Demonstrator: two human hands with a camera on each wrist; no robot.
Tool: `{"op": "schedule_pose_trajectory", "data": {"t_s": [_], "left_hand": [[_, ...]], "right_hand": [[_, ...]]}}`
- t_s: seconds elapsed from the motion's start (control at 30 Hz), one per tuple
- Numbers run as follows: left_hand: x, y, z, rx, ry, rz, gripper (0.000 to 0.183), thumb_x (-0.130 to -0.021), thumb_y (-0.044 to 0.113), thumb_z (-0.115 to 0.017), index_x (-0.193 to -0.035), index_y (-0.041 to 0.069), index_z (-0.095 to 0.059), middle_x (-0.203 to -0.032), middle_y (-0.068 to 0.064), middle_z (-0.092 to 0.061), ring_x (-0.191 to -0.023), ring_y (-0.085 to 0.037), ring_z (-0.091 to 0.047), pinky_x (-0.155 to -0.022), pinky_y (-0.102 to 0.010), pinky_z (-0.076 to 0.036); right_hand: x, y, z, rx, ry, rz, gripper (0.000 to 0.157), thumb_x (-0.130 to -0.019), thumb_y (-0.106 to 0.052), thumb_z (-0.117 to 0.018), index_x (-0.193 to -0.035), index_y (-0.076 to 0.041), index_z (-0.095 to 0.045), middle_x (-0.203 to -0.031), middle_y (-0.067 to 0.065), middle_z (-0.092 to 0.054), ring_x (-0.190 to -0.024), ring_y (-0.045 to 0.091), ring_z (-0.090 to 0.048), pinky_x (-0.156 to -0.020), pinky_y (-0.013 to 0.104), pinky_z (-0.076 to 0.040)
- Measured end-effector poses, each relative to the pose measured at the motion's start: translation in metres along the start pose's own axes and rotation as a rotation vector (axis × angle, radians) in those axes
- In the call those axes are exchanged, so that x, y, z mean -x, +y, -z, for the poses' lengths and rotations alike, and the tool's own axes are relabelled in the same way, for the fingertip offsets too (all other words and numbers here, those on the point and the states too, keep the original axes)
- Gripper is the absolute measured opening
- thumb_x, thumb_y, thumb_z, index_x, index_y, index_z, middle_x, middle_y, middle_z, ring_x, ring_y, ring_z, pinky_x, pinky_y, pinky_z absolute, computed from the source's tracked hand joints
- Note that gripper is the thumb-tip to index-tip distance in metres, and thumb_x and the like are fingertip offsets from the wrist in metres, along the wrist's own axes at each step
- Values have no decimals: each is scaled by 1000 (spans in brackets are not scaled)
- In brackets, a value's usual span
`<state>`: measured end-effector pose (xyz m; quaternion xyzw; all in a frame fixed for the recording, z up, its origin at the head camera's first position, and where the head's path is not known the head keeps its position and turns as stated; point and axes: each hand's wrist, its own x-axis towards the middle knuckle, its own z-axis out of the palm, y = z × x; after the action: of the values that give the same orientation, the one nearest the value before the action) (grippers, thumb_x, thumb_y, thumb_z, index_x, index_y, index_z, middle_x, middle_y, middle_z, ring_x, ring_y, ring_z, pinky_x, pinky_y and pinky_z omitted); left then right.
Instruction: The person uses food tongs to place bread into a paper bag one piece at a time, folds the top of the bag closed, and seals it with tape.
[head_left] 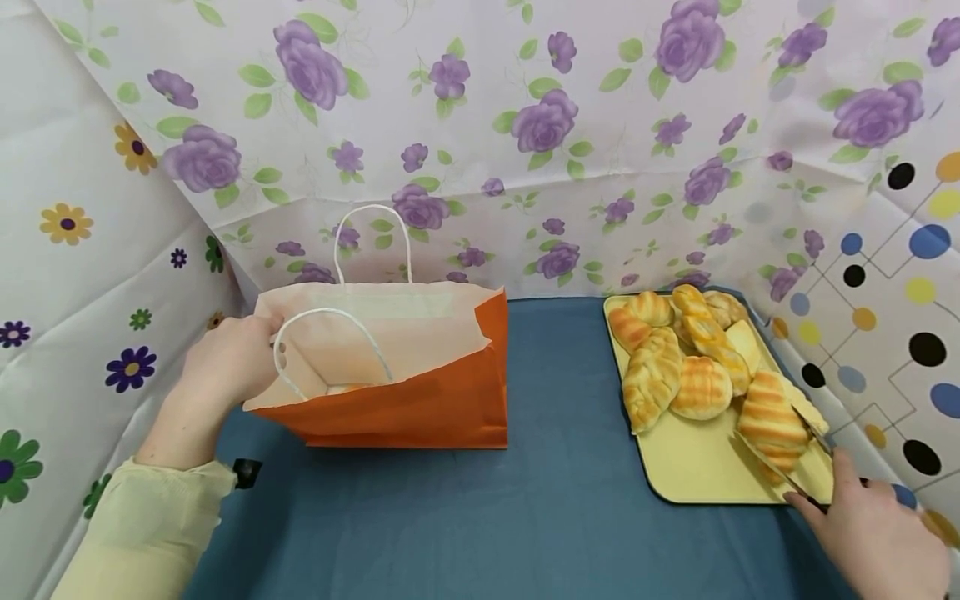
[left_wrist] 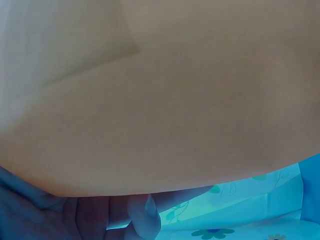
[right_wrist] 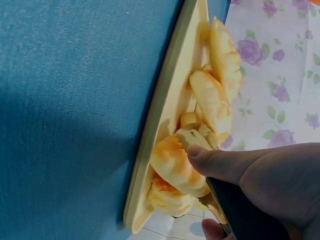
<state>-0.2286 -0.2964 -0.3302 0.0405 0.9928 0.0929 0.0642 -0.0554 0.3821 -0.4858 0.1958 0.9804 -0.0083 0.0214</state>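
My left hand (head_left: 232,358) grips the left rim of an orange paper bag (head_left: 420,408), which has a pale inside and two white handles. A little of something pale shows at the bag's bottom, too hidden to name. In the left wrist view, curled fingers (left_wrist: 142,215) show under a broad brownish surface close to the lens. My right hand (head_left: 873,529) holds tongs (head_left: 786,480) with black grips. Their arms stand on either side of a striped bread roll (head_left: 772,421) at the right of a yellow tray (head_left: 697,467). The right wrist view shows the thumb (right_wrist: 215,162) along the tongs.
Several other breads lie on the tray, among them a braided loaf (head_left: 652,379), a round striped bun (head_left: 701,387) and a long twisted one (head_left: 712,333). Blue cloth (head_left: 562,467) covers the table between bag and tray. Patterned sheets (head_left: 480,150) wall the back and sides.
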Motion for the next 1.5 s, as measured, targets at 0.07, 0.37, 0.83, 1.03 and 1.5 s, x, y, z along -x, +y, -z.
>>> {"op": "schedule_pose_trajectory", "data": {"t_s": [0.07, 0.37, 0.83, 1.03, 1.5], "left_hand": [[0, 0, 0, 3, -1, 2, 23, -101, 14, -58, -118, -2, -63, -96, -25, -65, -86, -44, -62, -67, -53, -51], [2, 0, -2, 10, 1, 0, 28, -104, 16, -56, -123, -3, -64, -100, -27, -66, -89, -46, -62, -69, -56, -52], [1, 2, -2, 2, 9, 1, 32, -104, 18, -57, -126, -5, -63, -101, -29, -66, -91, -48, -62, -71, -60, -53], [1, 2, -2, -2, 6, -2, 24, -103, 13, -58, -118, -4, -64, -94, -25, -66, -87, -45, -62, -69, -56, -53], [-2, 0, 2, -27, -21, -57, 23, -103, 22, -60, -111, 0, -65, -95, -22, -67, -86, -41, -65, -70, -56, -53]], "right_hand": [[0, -1, 0, -3, -13, -12, 82, -91, -39, -84, -129, 14, -35, -71, 26, -48, -54, 35, -53, -50, 53, -49], [-3, 1, 3, 21, -9, -13, 84, -93, -38, -83, -136, 19, -38, -77, 29, -54, -60, 38, -59, -56, 56, -52], [-9, 13, 10, -31, 2, -41, 87, -96, -35, -80, -144, 19, -31, -74, 29, -53, -57, 36, -58, -54, 54, -52], [-7, 12, 16, -52, 105, -51, 87, -93, -32, -84, -142, 17, -33, -74, 32, -54, -59, 41, -59, -58, 58, -52], [-13, 7, 35, -139, 157, 44, 80, -96, -40, -81, -135, 14, -38, -65, 13, -49, -54, 28, -49, -48, 46, -42]]}}
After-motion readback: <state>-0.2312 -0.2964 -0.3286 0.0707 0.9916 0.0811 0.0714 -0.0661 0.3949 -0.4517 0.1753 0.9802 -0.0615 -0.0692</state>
